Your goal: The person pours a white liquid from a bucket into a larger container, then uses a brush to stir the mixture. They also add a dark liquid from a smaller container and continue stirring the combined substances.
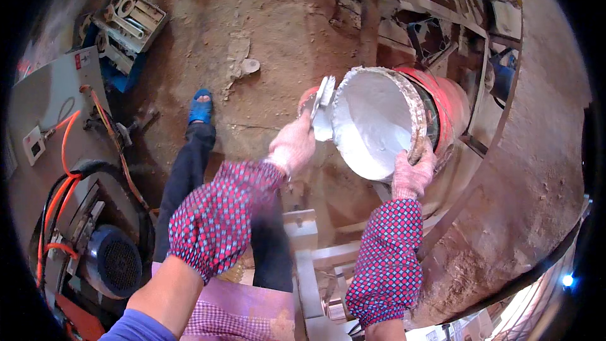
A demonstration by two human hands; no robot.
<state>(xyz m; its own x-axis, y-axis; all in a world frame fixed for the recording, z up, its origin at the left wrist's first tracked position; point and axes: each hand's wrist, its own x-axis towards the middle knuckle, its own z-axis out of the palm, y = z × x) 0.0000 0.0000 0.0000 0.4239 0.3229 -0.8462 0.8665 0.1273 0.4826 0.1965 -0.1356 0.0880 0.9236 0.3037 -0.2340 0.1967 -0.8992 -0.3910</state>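
Note:
A tilted bucket (pixel 372 120), its inside coated with white paste and its rim crusted, opens toward me right of centre. My right hand (pixel 413 173), in a pale pink knit glove, is closed on its near right rim. At the left of the bucket's mouth, my left hand (pixel 295 144), in a matching glove, is closed round a white-coated tool (pixel 324 110) with a red part; its exact kind cannot be made out. Checked sleeve covers are on both forearms. Right behind the bucket shows a red bucket (pixel 449 101), partly hidden.
A grey cabinet (pixel 57 101) with orange cables and a blue motor (pixel 112 260) stand at the left. A toolbox (pixel 136 19) lies at the far left. A large brown, dusty surface (pixel 505 215) curves along the right. White blocks (pixel 306 278) lie near my legs.

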